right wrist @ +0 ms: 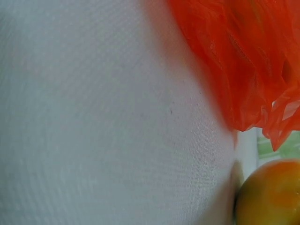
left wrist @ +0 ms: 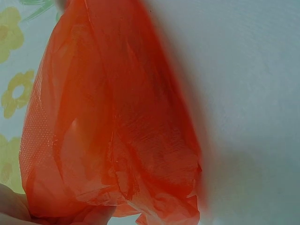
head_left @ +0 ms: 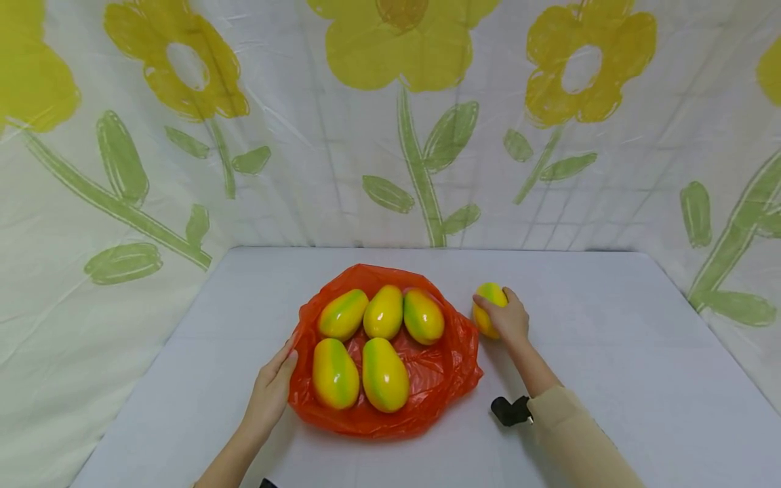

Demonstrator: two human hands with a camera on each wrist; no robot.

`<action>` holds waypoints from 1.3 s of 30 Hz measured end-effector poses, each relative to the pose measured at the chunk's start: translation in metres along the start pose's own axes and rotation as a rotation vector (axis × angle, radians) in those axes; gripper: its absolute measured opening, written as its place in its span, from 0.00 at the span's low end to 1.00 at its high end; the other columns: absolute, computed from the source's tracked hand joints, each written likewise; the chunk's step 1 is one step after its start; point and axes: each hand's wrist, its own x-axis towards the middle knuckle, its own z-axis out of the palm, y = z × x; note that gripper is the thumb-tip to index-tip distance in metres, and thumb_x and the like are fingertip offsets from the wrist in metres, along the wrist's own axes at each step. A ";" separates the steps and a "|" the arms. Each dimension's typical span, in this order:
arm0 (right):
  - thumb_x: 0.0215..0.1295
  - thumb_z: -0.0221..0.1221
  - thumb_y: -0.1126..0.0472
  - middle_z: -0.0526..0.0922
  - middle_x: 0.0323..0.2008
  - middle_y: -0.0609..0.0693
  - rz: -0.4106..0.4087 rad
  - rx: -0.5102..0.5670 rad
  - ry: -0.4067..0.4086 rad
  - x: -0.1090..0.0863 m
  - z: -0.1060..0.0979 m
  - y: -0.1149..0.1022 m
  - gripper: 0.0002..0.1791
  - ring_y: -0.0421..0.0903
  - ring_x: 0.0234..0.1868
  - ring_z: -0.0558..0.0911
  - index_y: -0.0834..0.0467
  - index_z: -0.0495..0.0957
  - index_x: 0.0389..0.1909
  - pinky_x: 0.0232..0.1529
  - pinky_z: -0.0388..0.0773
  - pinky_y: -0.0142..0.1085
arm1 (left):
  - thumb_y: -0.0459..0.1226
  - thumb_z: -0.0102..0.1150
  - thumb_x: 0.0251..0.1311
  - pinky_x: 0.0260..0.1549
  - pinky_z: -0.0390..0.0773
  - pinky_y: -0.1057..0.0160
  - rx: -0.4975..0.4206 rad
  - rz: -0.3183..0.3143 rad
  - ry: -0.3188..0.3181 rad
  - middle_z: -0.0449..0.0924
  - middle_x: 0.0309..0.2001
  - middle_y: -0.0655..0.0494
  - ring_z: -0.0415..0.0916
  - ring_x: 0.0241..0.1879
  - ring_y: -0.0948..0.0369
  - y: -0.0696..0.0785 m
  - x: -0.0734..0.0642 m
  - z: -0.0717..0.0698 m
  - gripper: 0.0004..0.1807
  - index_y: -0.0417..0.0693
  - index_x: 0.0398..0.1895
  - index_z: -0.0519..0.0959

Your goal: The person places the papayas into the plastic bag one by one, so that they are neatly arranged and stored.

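Observation:
A red plastic bag lies spread wide on the table, its rim rolled outward. Several glossy yellow papayas with green streaks rest inside it, in a back row and a front row. My left hand pinches the bag's left edge between thumb and fingers; part of that hand shows at the lower left of the left wrist view. Just right of the bag, my right hand grips another papaya from its right side. That papaya also shows at the lower right of the right wrist view, beside the bag.
A white-covered table extends on both sides of the bag. Behind it hangs a white curtain printed with yellow flowers. A small black device sits by the right wrist, below the forearm.

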 end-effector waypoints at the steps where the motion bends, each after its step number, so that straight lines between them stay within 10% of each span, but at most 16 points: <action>1: 0.66 0.55 0.46 0.57 0.69 0.69 -0.002 -0.002 0.002 0.000 0.000 0.000 0.45 0.63 0.63 0.63 0.68 0.48 0.74 0.65 0.63 0.55 | 0.38 0.35 0.77 0.68 0.53 0.46 0.002 0.001 0.002 0.51 0.74 0.38 0.46 0.73 0.44 0.000 0.000 0.000 0.27 0.34 0.74 0.53; 39: 0.67 0.57 0.46 0.63 0.67 0.65 -0.090 0.119 0.004 -0.046 -0.024 -0.031 0.43 0.58 0.56 0.67 0.61 0.51 0.75 0.54 0.70 0.47 | 0.38 0.35 0.77 0.68 0.52 0.45 0.001 0.023 0.007 0.51 0.73 0.37 0.46 0.73 0.42 -0.001 0.002 0.000 0.27 0.31 0.73 0.53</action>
